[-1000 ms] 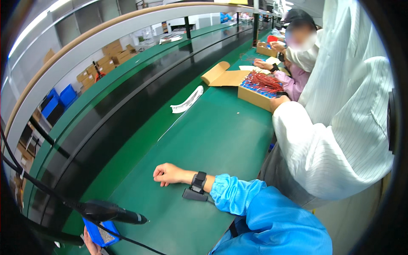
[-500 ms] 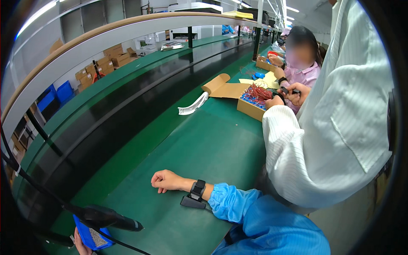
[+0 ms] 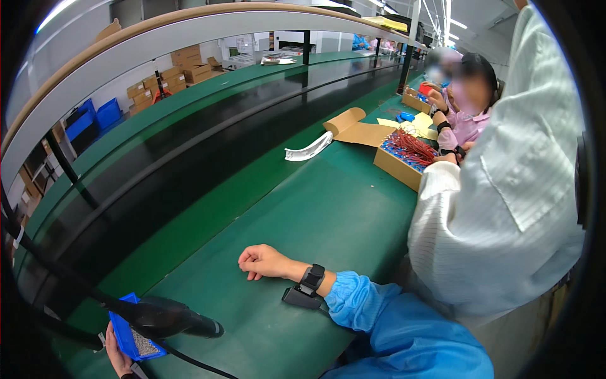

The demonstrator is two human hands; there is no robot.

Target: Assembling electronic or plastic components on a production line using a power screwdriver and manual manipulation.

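At the lower left, my left hand (image 3: 118,352) grips the outer side of a small blue parts bin (image 3: 128,338). Small metallic pieces (image 3: 144,345) lie in the bin, too fine to name for sure. A black electric screwdriver (image 3: 183,318) with a cable hangs over the bin's edge and hides part of it. My right hand (image 3: 264,261) rests on the green tabletop (image 3: 252,328) with its fingers curled in, and nothing shows in them. Round that wrist is a black strap with a black box (image 3: 303,297) on it.
A person in a white coat (image 3: 505,208) stands close on my right. Farther along are an open carton (image 3: 398,165) of red wires with blue parts, a curved white plastic piece (image 3: 308,149), and a co-worker in pink (image 3: 470,126). A dark conveyor belt (image 3: 189,170) runs along the left.
The view has swung a little, so most things sit farther right. The bin shows higher, with more of my left hand visible. The white-coated person's hands are now largely hidden.
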